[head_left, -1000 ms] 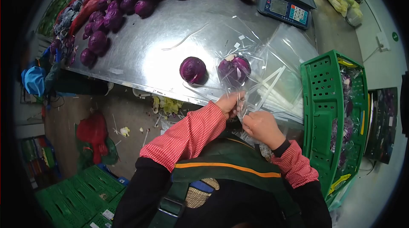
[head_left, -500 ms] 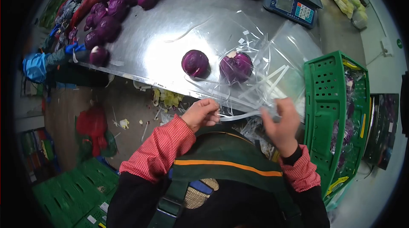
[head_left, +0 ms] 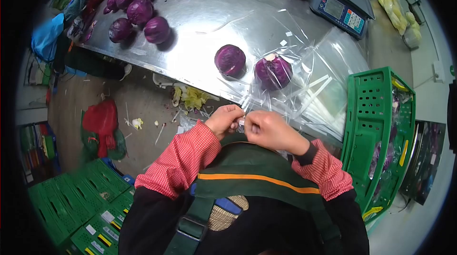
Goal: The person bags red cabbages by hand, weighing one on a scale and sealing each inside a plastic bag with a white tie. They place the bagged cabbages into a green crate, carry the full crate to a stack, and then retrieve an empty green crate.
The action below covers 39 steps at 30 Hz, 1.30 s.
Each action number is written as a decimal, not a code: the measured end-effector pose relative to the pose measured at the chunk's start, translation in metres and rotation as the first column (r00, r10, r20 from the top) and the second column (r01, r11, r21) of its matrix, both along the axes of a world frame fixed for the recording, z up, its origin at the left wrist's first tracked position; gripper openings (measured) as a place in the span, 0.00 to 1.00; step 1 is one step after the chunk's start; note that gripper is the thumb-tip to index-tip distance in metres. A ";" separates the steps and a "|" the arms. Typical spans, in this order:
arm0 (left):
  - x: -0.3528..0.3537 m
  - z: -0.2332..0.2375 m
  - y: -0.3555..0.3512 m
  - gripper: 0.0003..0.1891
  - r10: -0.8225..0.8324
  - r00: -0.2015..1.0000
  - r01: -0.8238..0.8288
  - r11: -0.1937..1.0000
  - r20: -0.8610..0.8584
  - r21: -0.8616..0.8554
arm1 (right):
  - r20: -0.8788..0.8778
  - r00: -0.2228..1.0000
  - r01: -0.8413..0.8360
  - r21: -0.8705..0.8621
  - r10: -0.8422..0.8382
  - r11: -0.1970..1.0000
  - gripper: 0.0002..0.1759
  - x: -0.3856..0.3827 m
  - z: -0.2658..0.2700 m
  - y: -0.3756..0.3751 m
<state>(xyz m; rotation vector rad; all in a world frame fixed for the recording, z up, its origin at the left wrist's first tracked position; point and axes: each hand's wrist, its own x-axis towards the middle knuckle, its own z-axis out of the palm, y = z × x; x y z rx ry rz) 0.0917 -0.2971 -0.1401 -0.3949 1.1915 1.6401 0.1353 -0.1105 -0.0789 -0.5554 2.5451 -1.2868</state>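
Observation:
A red cabbage sits inside a clear plastic bag near the table's front edge. The bag's gathered end runs down to my left hand, whose thumb and fingers pinch it. Close against those fingertips is my right hand, closed with curled fingers at a whitish plastic strip; most of the strip is hidden by the fingers. Another red cabbage lies unwrapped left of the bagged one.
More red cabbages lie on the steel table. A scale stands at the back right. Flat clear bags with white strips lie beside a green crate. A person in a blue sleeve is at left.
My right hand has moved left to meet my left hand, and the strip stretched between them no longer shows. The co-worker's gloved hand has left the cabbages; the view has shifted slightly.

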 end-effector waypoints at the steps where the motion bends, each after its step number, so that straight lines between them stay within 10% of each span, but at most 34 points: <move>1: -0.001 0.003 -0.001 0.06 0.007 1.000 -0.007 1.000 0.000 0.012 | 0.035 0.999 0.023 -0.070 -0.021 0.997 0.08 0.004 0.018 -0.003; 5: -0.001 0.015 0.003 0.05 0.020 0.998 -0.020 1.000 -0.057 0.000 | -0.042 0.978 0.203 -0.031 -0.204 0.979 0.09 0.002 0.026 -0.007; 9: 0.003 0.017 0.008 0.05 0.021 0.977 -0.033 0.998 -0.214 -0.050 | -0.006 1.000 0.024 0.055 -0.023 0.998 0.10 -0.005 0.013 -0.003; 15: -0.004 0.040 0.003 0.05 0.069 0.956 -0.083 0.996 -0.284 -0.039 | 0.317 0.944 0.016 -0.332 0.096 0.943 0.06 -0.001 0.073 0.005; 19: -0.004 0.032 -0.017 0.05 0.089 0.989 -0.089 0.996 -0.114 0.008 | -0.120 0.984 -0.176 -0.708 0.129 0.684 0.06 0.047 0.163 0.075; 21: 0.000 0.018 -0.025 0.06 0.076 0.996 -0.073 0.995 -0.048 0.065 | -0.217 0.921 -0.333 -0.869 0.324 0.365 0.08 0.061 0.197 0.124; 24: 0.003 0.007 -0.032 0.09 0.070 0.998 -0.070 0.993 -0.001 0.095 | -0.060 0.776 -0.279 -0.926 0.628 0.256 0.11 0.106 0.176 0.189; 26: 0.006 -0.001 -0.035 0.08 0.116 0.992 -0.121 0.986 0.046 0.119 | 0.391 0.801 -0.111 -0.648 0.454 0.753 0.13 0.122 0.149 0.187; 27: 0.007 -0.004 -0.037 0.08 0.141 0.987 -0.149 0.980 0.071 0.128 | 0.465 0.882 0.116 -0.069 -0.071 0.991 0.14 0.121 0.155 0.161; 29: 0.008 -0.008 -0.042 0.09 0.112 0.993 -0.116 0.978 0.033 0.173 | 0.074 0.994 -0.012 0.784 -0.075 0.621 0.14 0.139 0.075 0.143; 33: 0.016 -0.019 -0.044 0.08 0.139 0.990 -0.142 0.974 0.031 0.175 | -0.299 0.925 0.367 0.551 -0.234 0.750 0.15 0.086 0.054 0.103; 39: 0.023 -0.030 -0.047 0.08 0.168 0.986 -0.166 0.966 0.011 0.200 | -0.591 0.803 0.244 0.445 0.078 0.862 0.16 -0.002 0.043 0.052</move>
